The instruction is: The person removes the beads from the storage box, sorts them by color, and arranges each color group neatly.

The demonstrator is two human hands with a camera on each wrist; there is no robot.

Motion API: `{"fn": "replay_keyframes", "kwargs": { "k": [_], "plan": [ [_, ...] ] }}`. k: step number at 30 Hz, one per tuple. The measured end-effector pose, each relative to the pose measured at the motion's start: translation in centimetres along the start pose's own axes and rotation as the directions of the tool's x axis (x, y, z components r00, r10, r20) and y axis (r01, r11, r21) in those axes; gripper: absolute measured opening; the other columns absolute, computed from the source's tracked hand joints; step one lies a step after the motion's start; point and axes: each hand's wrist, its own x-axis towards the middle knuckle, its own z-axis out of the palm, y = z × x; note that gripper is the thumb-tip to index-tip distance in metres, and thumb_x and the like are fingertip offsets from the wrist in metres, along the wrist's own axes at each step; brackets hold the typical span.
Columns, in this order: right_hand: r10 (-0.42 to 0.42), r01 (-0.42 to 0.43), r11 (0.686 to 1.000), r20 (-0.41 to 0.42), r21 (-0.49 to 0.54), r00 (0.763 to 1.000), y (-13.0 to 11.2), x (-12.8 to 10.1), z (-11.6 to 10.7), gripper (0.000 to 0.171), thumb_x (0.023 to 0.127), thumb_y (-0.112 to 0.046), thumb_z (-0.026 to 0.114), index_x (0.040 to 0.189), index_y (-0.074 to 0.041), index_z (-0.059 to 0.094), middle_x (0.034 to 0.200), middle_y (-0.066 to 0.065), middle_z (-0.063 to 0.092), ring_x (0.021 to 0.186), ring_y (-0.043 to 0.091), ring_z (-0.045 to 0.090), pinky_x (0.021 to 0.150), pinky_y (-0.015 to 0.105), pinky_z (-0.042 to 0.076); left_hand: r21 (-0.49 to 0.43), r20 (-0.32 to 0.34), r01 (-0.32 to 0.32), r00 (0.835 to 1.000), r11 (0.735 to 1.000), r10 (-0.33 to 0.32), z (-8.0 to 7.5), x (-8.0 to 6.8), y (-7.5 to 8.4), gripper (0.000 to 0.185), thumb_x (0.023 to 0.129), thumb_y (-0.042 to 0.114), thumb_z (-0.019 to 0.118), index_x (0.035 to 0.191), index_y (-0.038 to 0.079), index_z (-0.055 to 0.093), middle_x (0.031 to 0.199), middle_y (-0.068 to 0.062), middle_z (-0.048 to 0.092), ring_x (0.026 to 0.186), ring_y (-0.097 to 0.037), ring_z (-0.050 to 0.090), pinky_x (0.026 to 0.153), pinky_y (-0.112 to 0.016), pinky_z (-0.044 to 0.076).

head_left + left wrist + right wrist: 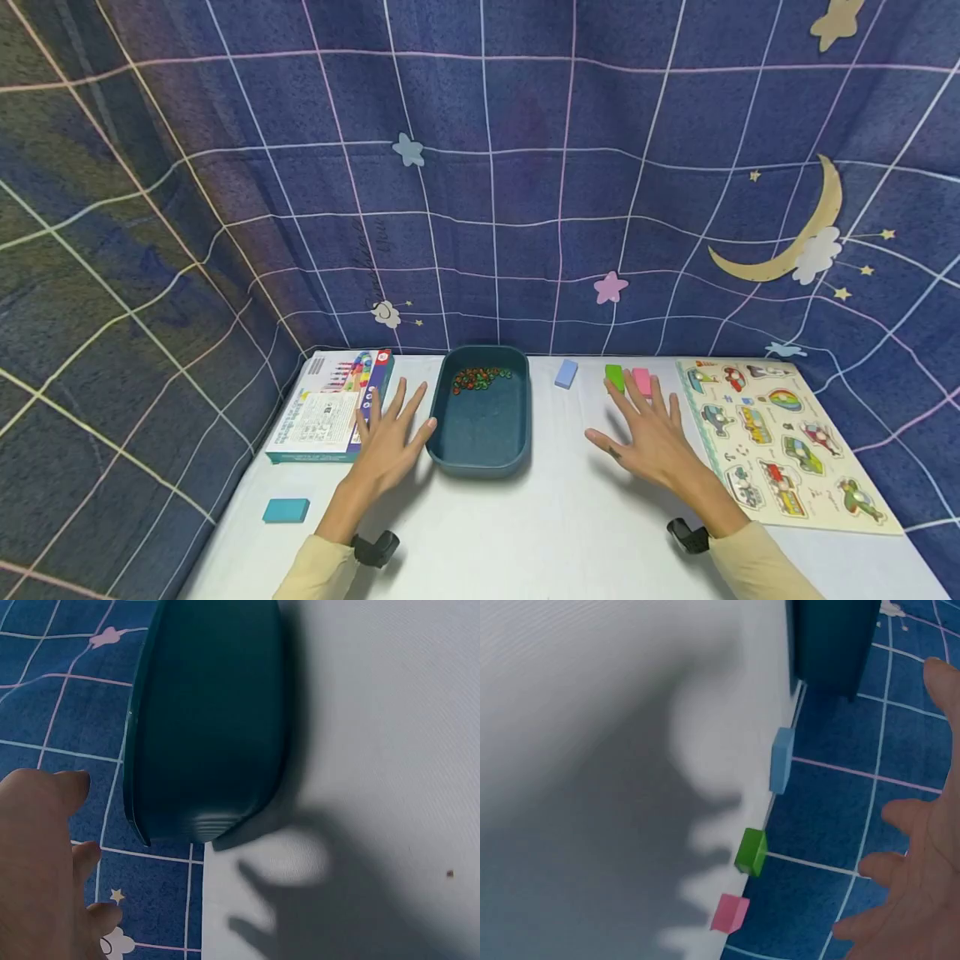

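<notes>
My left hand [390, 437] hovers with spread fingers over the table, between a boxed toy set [322, 417] and a dark teal bin [480, 442]. Its thumb overlaps the bin's left edge in the head view. Small red, orange and green beads [480, 379] lie at the bin's far end. My right hand [652, 437], fingers also spread, hangs over the table right of the bin. Its fingertips overlap a green block [614, 376] and a pink block [642, 383] in the head view. Neither hand holds anything; both cast shadows on the white cloth.
A blue block [566, 374] lies right of the bin, and a teal block [286, 510] sits at the front left. A wooden picture puzzle board [795, 450] is on the right. Behind the white table [517, 542] hangs a dark blue checked curtain [525, 183].
</notes>
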Motion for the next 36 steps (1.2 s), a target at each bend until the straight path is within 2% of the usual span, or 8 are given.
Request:
{"fn": "replay_keyframes", "kwargs": {
  "k": [5,11,16,19,22,26,30,36],
  "plan": [
    [-0.025,0.025,1.000,-0.008,0.004,1.000,-0.9,0.8,0.0,0.093,0.095,-0.068,0.063,0.168,-0.019,0.033,0.177,0.020,0.022,0.160,0.060,0.010,0.124,0.081,0.009,-0.160,0.004,-0.020,1.000,0.987,0.021,0.4,0.4,-0.2,0.070,0.107,0.055,0.049,0.168,0.027,0.030,0.178,-0.015,0.018,0.160,-0.061,0.005,0.124,-0.082,0.003],
    [-0.060,0.061,0.997,-0.023,0.054,0.998,-2.3,1.8,0.2,0.090,0.095,-0.062,0.068,0.166,-0.018,0.036,0.173,0.023,0.030,0.159,0.059,0.017,0.123,0.080,0.019,-0.338,-0.005,-0.041,0.999,0.940,0.042,1.6,0.8,-0.9,0.067,0.108,0.043,0.056,0.167,0.018,0.034,0.175,-0.019,0.028,0.161,-0.051,0.022,0.130,-0.069,0.016],
    [-0.085,0.087,0.983,-0.022,0.163,0.996,-3.7,3.3,0.4,0.086,0.097,-0.057,0.069,0.166,-0.016,0.037,0.173,0.020,0.033,0.159,0.056,0.023,0.124,0.076,0.023,-0.536,-0.019,-0.016,1.000,0.844,0.007,2.4,1.5,-1.7,0.058,0.108,0.029,0.061,0.161,0.013,0.045,0.166,-0.019,0.045,0.152,-0.046,0.045,0.125,-0.060,0.038],
    [-0.093,0.095,0.964,-0.020,0.249,0.995,-4.8,4.4,0.5,0.082,0.097,-0.053,0.071,0.164,-0.016,0.040,0.170,0.018,0.039,0.159,0.050,0.031,0.124,0.073,0.029,-0.676,0.020,0.023,1.000,0.737,-0.012,2.8,2.0,-2.2,0.054,0.109,0.020,0.058,0.161,0.009,0.044,0.163,-0.022,0.048,0.146,-0.046,0.052,0.119,-0.050,0.049],
    [-0.090,0.097,0.939,-0.038,0.331,0.995,-5.9,5.5,0.5,0.074,0.098,-0.047,0.072,0.160,-0.016,0.047,0.164,0.016,0.050,0.153,0.043,0.045,0.122,0.066,0.039,-0.774,0.078,0.067,0.997,0.629,-0.010,3.0,2.4,-2.7,0.054,0.110,0.015,0.053,0.162,0.007,0.041,0.164,-0.024,0.046,0.145,-0.038,0.055,0.110,-0.031,0.055],
    [-0.079,0.100,0.884,-0.064,0.456,0.995,-7.2,7.0,0.5,0.062,0.099,-0.036,0.074,0.152,-0.010,0.056,0.149,0.018,0.064,0.138,0.039,0.062,0.112,0.058,0.053,-0.842,0.130,0.110,0.991,0.528,0.002,3.2,3.0,-3.2,0.052,0.110,0.014,0.052,0.161,0.006,0.043,0.164,-0.024,0.045,0.136,-0.015,0.060,0.100,-0.018,0.056],
    [-0.052,0.069,0.809,-0.045,0.584,0.998,-8.3,8.2,0.7,0.052,0.100,-0.029,0.075,0.145,-0.006,0.061,0.135,0.020,0.072,0.124,0.038,0.071,0.104,0.053,0.059,-0.870,0.154,0.124,0.988,0.476,0.023,3.5,3.4,-3.7,0.049,0.110,0.015,0.053,0.158,0.006,0.047,0.163,-0.023,0.046,0.126,-0.002,0.064,0.101,-0.021,0.058],
    [-0.002,-0.053,0.713,0.078,0.699,0.997,-10.0,10.3,1.6,0.045,0.101,-0.026,0.073,0.141,-0.007,0.063,0.131,0.018,0.074,0.118,0.036,0.074,0.097,0.049,0.062,-0.873,0.180,0.141,0.983,0.467,0.040,4.0,3.7,-4.2,0.050,0.111,0.022,0.055,0.158,0.009,0.049,0.164,-0.020,0.047,0.130,-0.005,0.062,0.103,-0.023,0.057]
  ]
}}
